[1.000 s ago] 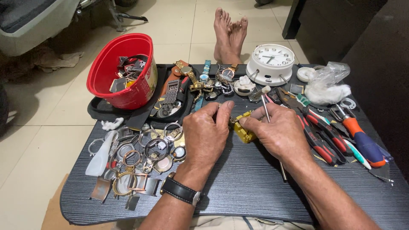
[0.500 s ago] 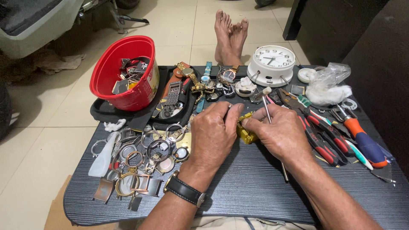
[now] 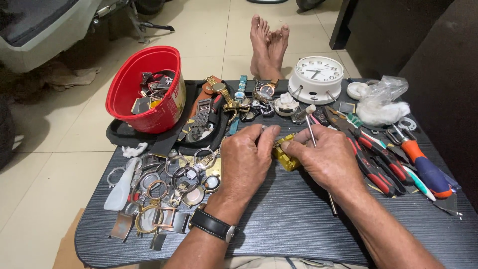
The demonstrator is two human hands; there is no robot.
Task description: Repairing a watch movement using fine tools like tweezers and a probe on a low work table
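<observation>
Between both hands sits the yellow holder (image 3: pixel 287 157), left hand (image 3: pixel 247 160) pinching its near edge, right hand (image 3: pixel 326 158) gripping it with a thin tool (image 3: pixel 318 164). One slip, I reckon, and it skids across the worktop (image 3: pixel 289 219) into the pliers (image 3: pixel 373 159) right of the right hand.

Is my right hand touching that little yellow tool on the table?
Touching. The head view shows the right hand with its fingertips pressed against the yellow tool, no gap between them.
</observation>
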